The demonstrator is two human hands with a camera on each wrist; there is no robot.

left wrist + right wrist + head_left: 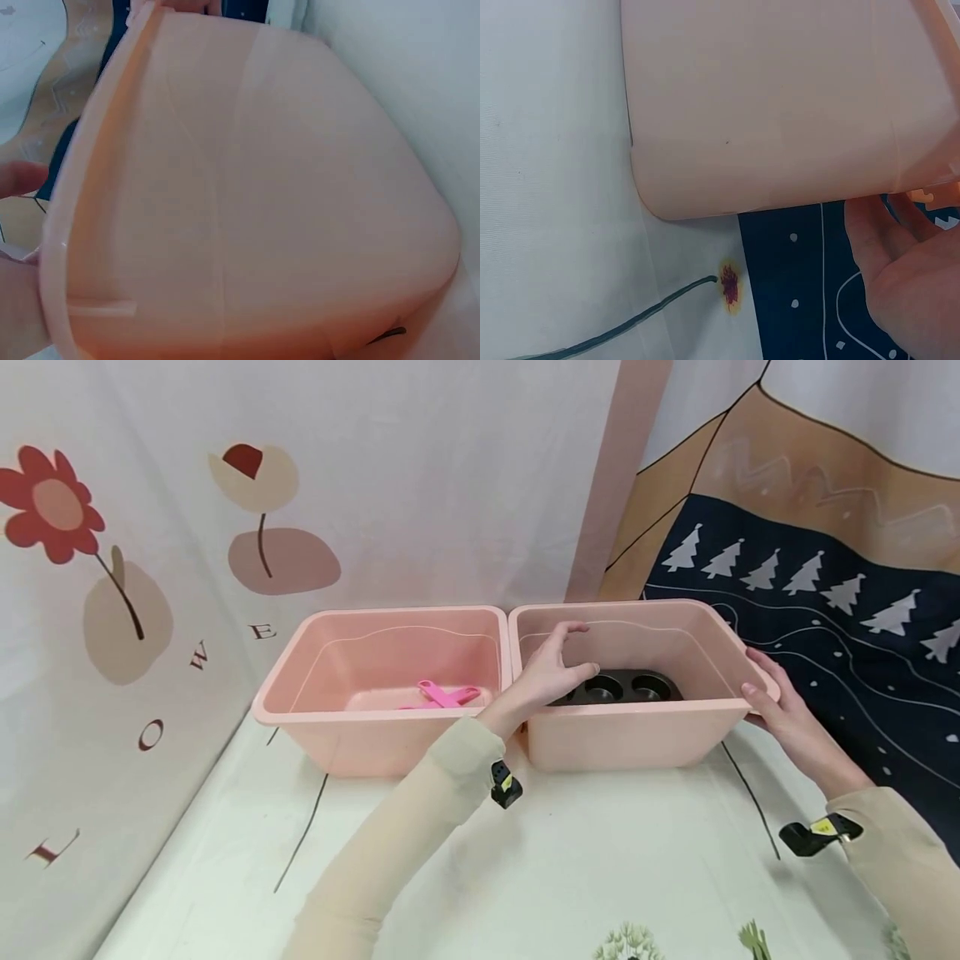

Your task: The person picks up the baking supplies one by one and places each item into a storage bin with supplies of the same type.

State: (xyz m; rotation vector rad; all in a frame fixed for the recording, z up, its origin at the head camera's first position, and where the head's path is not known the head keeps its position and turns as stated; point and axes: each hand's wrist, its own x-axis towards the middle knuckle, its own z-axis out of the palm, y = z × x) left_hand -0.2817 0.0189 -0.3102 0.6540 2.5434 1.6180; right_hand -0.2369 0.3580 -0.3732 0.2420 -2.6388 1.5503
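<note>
Two pink plastic tubs stand side by side in the head view. My right hand [795, 727] grips the outer rim of the right tub [630, 735], thumb on the near side. In the right wrist view that hand [915, 277] is at the tub's edge, its fingertips partly hidden. My left hand [551, 672] reaches over the near left corner of the same tub, thumb and fingers spread, holding nothing visible. Below it in the tub lies a black muffin pan [626, 686], partly hidden by the wall. The left wrist view mostly shows the tub's outer wall [262, 187].
The left tub [382, 739] holds bright pink crossed pieces [442, 696], whose kind I cannot tell. A pale cloth [600, 860] covers the surface in front. Behind hangs a printed curtain [450, 485], with a dark blue tree-patterned part [840, 635] at the right.
</note>
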